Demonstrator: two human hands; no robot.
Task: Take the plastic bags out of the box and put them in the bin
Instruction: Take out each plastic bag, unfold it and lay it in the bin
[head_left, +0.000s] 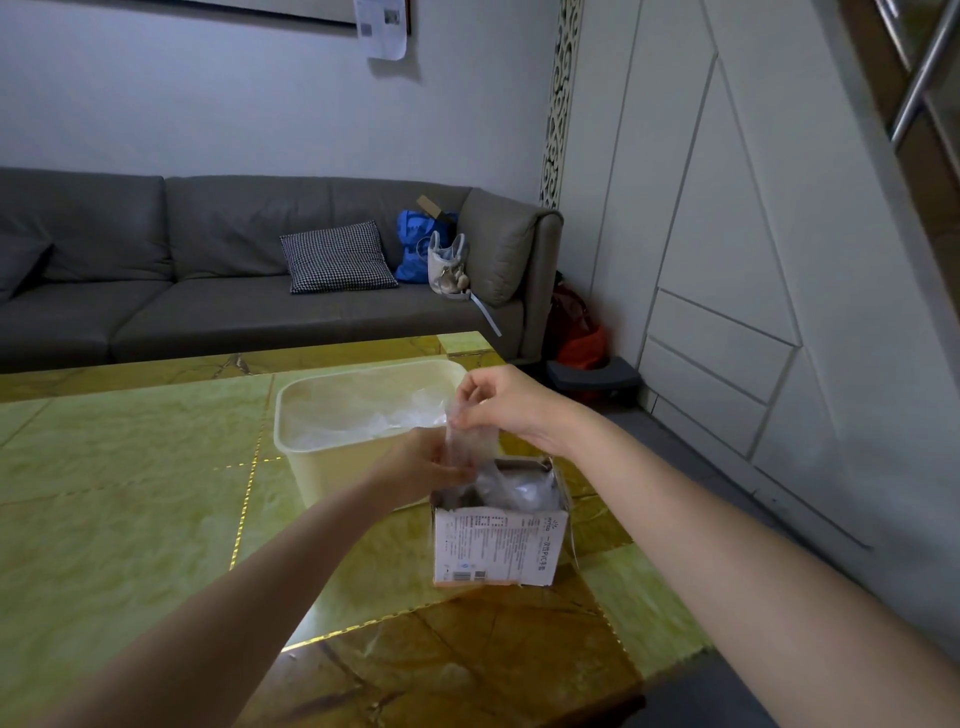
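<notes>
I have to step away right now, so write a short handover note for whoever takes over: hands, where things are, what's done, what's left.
Right hand pinches the top of a clear plastic bag above the box. Left hand holds the same bag lower down, at the box's open top.
The box stands on the table, right in front of the bin.
Done: some clear plastic already lies in the bin.
Left: drop this bag in the bin, then take out the plastic still in the box.

A grey sofa (249, 270) stands against the pale wall (208, 104); a checked cushion (337, 257) and blue bag (415, 244) lie on it, white panelling (727, 234) to its right.
</notes>
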